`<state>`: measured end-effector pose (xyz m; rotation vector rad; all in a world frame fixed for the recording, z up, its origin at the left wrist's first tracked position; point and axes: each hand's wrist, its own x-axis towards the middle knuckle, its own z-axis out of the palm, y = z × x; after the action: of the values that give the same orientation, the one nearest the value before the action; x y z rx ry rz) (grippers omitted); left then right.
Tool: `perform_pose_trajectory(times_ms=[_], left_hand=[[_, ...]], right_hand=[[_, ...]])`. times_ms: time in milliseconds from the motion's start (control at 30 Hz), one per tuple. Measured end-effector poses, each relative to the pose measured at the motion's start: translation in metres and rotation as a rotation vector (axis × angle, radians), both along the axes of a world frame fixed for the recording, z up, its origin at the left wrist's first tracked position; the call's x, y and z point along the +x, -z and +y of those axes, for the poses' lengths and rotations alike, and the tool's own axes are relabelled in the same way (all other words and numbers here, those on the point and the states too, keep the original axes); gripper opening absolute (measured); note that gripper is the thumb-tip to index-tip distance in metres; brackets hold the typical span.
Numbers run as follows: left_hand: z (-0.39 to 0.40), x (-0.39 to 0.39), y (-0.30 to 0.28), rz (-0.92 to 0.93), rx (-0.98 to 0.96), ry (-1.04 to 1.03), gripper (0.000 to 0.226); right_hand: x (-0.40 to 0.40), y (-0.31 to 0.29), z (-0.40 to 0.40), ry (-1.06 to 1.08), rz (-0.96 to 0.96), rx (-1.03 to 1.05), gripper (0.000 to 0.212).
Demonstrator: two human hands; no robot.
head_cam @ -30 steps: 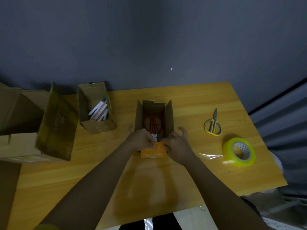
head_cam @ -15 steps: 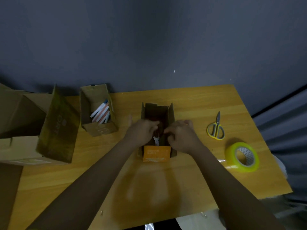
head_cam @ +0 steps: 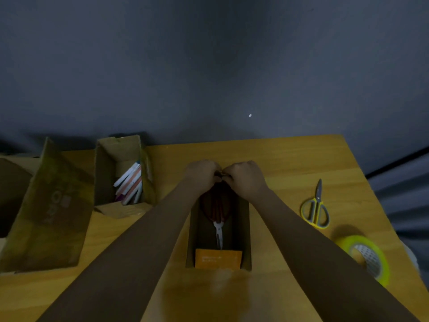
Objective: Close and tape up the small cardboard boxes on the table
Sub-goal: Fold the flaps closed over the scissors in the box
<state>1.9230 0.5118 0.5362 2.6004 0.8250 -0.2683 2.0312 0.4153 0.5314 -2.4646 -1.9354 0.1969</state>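
A small open cardboard box (head_cam: 243, 228) lies lengthwise in front of me on the wooden table (head_cam: 290, 163). Red-handled scissors (head_cam: 218, 219) lie inside it, and its near end flap (head_cam: 218, 259) is orange. At the box's far end my left hand (head_cam: 202, 174) and my right hand (head_cam: 246, 177) meet, fingers curled over the far flap, which they mostly hide. A second small open box (head_cam: 118, 154) with several pens stands at the back left. A yellow tape roll (head_cam: 371, 259) sits at the right edge.
Yellow-and-grey scissors (head_cam: 315, 210) lie on the table right of the box. A large open carton (head_cam: 51, 210) takes up the left side. A dark wall runs behind the table, and the table's right edge drops off beside the tape.
Both hands have moved from the near orange flap, along the box, to its far end. The view has shifted closer over the box.
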Motion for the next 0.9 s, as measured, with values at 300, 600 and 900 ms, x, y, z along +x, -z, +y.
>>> perform_pose_trajectory(times_ms=[300, 600, 900], left_hand=[[-0.003, -0.008, 0.014, -0.061, 0.140, 0.058, 0.032], [0.009, -0.011, -0.003, -0.003, -0.091, 0.076, 0.027], [-0.004, -0.005, -0.010, 0.019, -0.014, 0.096, 0.026]], right_hand=[[0.012, 0.000, 0.004, 0.041, 0.210, -0.015, 0.028], [0.004, -0.001, 0.000, 0.055, 0.114, 0.026, 0.040], [-0.001, -0.007, -0.013, 0.189, 0.342, 0.062, 0.030]])
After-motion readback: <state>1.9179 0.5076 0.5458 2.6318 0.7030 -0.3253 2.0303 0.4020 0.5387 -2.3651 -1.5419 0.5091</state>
